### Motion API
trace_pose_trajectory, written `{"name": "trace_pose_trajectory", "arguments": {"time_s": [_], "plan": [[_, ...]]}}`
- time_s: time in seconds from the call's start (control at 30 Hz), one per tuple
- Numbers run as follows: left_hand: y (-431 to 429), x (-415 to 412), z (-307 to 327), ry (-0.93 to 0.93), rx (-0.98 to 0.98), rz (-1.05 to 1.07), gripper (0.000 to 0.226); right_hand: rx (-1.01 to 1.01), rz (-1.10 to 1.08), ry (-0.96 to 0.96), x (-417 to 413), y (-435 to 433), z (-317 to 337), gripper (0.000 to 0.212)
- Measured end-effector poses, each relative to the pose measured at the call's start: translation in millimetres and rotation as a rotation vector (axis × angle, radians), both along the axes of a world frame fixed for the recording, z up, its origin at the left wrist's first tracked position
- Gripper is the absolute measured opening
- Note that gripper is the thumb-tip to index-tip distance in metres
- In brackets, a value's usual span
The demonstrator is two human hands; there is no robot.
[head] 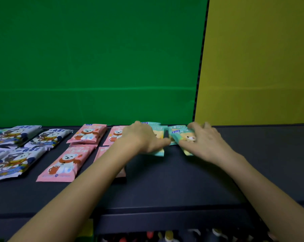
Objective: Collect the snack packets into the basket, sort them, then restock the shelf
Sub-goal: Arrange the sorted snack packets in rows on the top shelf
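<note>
Teal snack packets with a bear print lie at the back middle of the dark shelf. My left hand rests flat on one teal packet, fingers spread over it. My right hand grips another teal packet beside it, fingers curled around its right edge. Pink bear packets lie in rows left of my left arm, which hides part of them. White and blue packets lie at the far left. No basket shows.
A green wall and a yellow wall stand directly behind the shelf. Below the shelf's front edge, a lower level holds blurred bottles.
</note>
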State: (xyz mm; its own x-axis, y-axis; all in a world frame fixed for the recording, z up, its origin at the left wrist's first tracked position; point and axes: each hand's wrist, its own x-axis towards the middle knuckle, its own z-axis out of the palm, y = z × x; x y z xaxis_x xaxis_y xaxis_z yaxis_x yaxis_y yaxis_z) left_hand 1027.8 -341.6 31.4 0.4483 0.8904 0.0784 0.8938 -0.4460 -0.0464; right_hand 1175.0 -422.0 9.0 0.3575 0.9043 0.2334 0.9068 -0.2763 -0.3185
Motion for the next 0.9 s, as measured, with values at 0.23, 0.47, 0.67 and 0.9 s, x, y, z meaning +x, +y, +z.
{"name": "trace_pose_trajectory", "arguments": {"time_s": [0.23,0.47,0.67,0.9], "plan": [[-31,-2,-39,0.158,-0.060,0.005,0.087,-0.115,-0.017,-0.067,-16,-25,-32,0.069],[-37,-50,-33,-0.199,-0.180,-0.331,0.049,-0.255,0.380,0.068,19,-51,-27,0.079],[-37,-66,-40,-0.074,-0.240,-0.445,0.057,-0.235,0.417,0.078,19,-53,-37,0.081],[-44,-56,-45,-0.052,-0.091,-0.406,0.044,-0.238,0.368,0.010,11,-49,-40,0.072]]}}
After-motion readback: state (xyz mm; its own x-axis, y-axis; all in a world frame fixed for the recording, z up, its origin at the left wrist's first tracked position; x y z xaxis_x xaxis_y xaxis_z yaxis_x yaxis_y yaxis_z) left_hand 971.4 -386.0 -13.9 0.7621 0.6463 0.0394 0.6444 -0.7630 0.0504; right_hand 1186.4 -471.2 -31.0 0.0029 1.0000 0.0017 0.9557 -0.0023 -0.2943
